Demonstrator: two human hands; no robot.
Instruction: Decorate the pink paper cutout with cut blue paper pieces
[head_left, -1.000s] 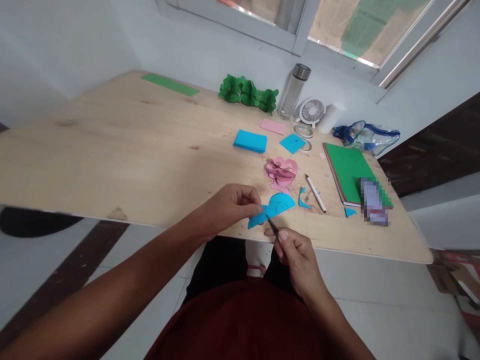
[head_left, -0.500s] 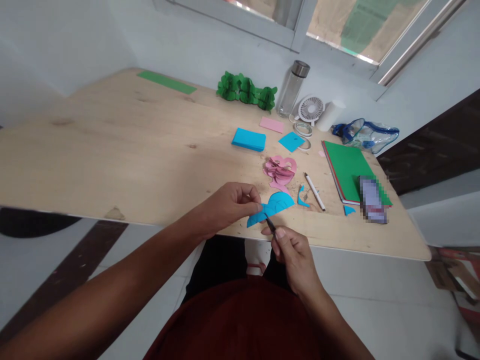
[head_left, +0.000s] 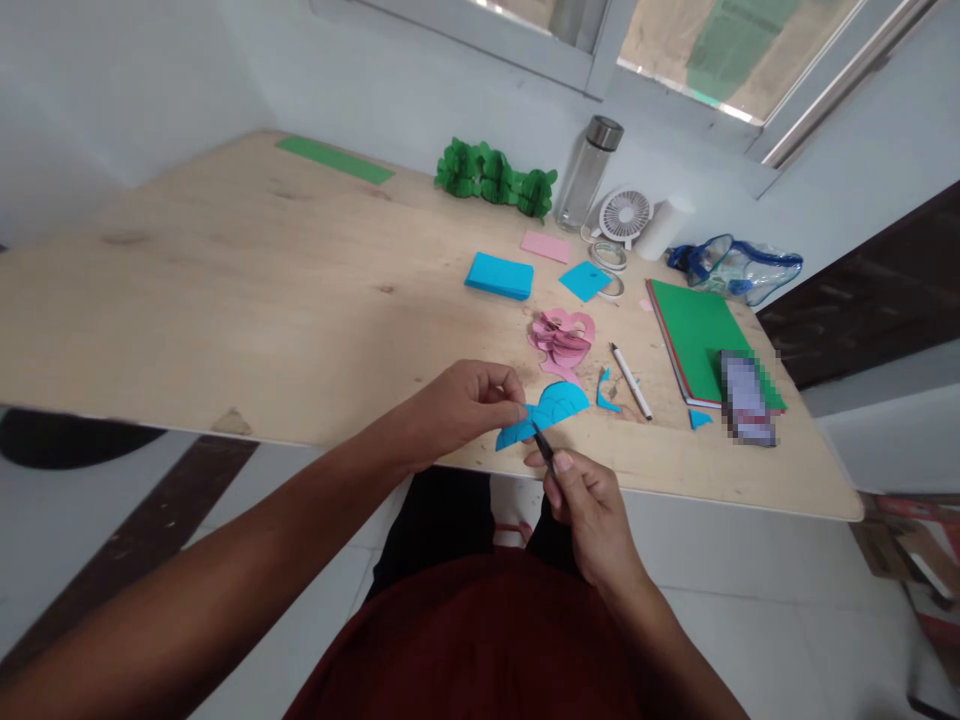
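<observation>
My left hand (head_left: pixel 487 395) pinches a folded blue paper cutout (head_left: pixel 562 400) by its left end, just above the table's front edge. The cutout has a rounded lobe and dark curved lines drawn on it. In my right hand (head_left: pixel 589 500) is a pair of dark-bladed scissors (head_left: pixel 545 447), its handles hidden by my fingers. The blade tips meet the lower edge of the cutout near its middle. Beyond the cutout lies a pink folded-paper shape (head_left: pixel 562 340). A curved blue paper scrap (head_left: pixel 605 392) and a white pen (head_left: pixel 631 380) rest to its right.
Farther back on the wooden table (head_left: pixel 225 300) are a blue paper stack (head_left: pixel 499 276), green paper garland (head_left: pixel 495 178), glass bottle (head_left: pixel 589 180), small fan (head_left: pixel 625 215) and tape rolls (head_left: pixel 608 258). A green notebook (head_left: pixel 697 330) with a phone (head_left: pixel 746 395) lies at right.
The scissor tips have shifted slightly up and right along the blue cutout. Both hands keep their grips, and the view has moved a little.
</observation>
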